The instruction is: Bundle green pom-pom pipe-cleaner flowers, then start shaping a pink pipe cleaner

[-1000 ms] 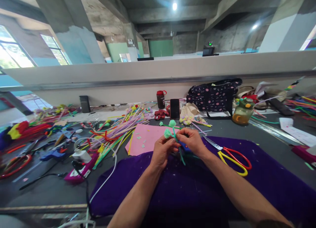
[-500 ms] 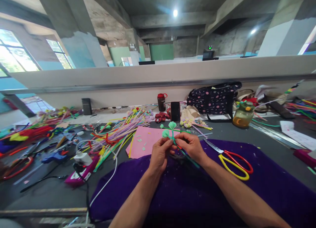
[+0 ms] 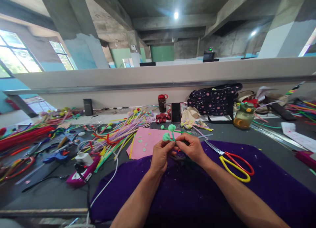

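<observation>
My left hand [image 3: 161, 154] and my right hand [image 3: 192, 147] meet above the purple cloth [image 3: 187, 191]. Both are closed, thumbs and fingers pinching a green pipe-cleaner flower stem [image 3: 173, 136] between them. Two fluffy mint-green heads stick up from the grip: one flower head [image 3: 172, 127] stands upright, the other flower head [image 3: 167, 137] leans over my left thumb. A bit of orange-red shows under the fingertips; what it belongs to is hidden. To the right of my right hand, scissors [image 3: 232, 162] with one red and one yellow handle lie on the cloth.
Behind my hands lies a pink sheet [image 3: 142, 144] with green scraps. Left are a pipe-cleaner pile [image 3: 123, 126], a purple power strip [image 3: 82, 173] with a white cable, and a blue glue gun [image 3: 55, 156]. A phone [image 3: 176, 113], dark bag [image 3: 214, 101] and green bottle [image 3: 244, 116] stand at the back.
The fingers have shifted a little on the stem, and the green and red lengths that pointed down to the right no longer show. At far left, a red bundle has changed position.
</observation>
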Demonstrator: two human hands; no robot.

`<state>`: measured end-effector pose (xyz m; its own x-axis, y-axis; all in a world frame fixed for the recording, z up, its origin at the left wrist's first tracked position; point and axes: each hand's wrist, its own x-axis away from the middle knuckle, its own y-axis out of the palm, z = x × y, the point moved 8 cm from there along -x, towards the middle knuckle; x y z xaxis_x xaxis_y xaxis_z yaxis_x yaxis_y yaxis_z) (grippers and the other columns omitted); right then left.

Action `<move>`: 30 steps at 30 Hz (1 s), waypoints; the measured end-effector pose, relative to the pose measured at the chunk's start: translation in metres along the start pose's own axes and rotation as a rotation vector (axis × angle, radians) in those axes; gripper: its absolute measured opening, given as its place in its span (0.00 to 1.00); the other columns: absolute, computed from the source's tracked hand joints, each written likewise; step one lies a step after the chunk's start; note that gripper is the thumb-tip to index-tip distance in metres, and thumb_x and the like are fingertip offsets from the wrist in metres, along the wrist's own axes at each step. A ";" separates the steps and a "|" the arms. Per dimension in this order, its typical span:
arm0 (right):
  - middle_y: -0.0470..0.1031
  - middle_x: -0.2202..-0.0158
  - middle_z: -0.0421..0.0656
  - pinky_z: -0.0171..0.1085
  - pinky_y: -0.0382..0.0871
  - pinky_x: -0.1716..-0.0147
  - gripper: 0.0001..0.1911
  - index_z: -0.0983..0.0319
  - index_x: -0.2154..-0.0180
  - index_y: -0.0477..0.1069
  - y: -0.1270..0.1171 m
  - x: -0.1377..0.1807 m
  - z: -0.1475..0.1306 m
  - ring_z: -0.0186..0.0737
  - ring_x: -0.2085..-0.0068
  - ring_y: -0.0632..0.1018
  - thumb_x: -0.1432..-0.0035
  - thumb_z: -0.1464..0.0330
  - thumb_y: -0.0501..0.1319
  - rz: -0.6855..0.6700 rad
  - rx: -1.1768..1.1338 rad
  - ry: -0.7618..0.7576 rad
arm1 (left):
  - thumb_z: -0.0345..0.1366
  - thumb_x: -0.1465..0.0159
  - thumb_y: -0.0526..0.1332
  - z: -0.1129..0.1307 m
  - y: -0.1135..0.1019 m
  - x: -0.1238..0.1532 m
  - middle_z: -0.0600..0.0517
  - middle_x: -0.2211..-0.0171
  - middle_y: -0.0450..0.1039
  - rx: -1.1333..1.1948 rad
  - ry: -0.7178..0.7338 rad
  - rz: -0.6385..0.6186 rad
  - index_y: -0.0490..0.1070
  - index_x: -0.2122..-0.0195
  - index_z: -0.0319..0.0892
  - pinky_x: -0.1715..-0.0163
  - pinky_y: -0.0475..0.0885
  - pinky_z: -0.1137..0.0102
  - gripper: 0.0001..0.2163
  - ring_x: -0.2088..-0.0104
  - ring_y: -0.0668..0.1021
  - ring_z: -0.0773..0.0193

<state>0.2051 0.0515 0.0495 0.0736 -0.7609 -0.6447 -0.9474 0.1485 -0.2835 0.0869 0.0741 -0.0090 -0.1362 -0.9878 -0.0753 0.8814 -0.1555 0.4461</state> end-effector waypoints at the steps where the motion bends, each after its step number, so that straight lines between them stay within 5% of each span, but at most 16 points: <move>1: 0.72 0.76 0.40 0.31 0.64 0.72 0.05 0.63 0.74 0.72 0.000 0.000 -0.001 0.33 0.73 0.72 0.50 0.71 0.57 -0.005 0.004 -0.007 | 0.33 0.52 0.66 0.000 -0.001 -0.001 0.53 0.77 0.72 -0.010 0.002 0.004 0.72 0.71 0.35 0.81 0.68 0.79 0.09 0.78 0.74 0.71; 17: 0.72 0.74 0.41 0.32 0.65 0.72 0.05 0.62 0.72 0.71 0.008 0.005 0.004 0.34 0.73 0.72 0.48 0.70 0.57 0.014 -0.055 0.028 | 0.37 0.53 0.66 0.003 -0.008 -0.002 0.56 0.82 0.68 -0.117 0.103 0.100 0.69 0.76 0.37 0.83 0.62 0.78 0.10 0.82 0.68 0.73; 30: 0.68 0.73 0.40 0.31 0.64 0.72 0.08 0.62 0.71 0.70 0.007 0.003 0.016 0.34 0.71 0.69 0.50 0.64 0.60 0.044 -0.180 0.134 | 0.34 0.50 0.63 0.024 0.009 0.010 0.53 0.72 0.73 -0.348 0.280 -0.033 0.74 0.66 0.39 0.68 0.65 0.74 0.10 0.70 0.72 0.65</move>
<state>0.2039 0.0603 0.0336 0.0005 -0.8351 -0.5500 -0.9900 0.0772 -0.1181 0.0831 0.0629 0.0155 -0.0814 -0.9353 -0.3443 0.9849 -0.1285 0.1163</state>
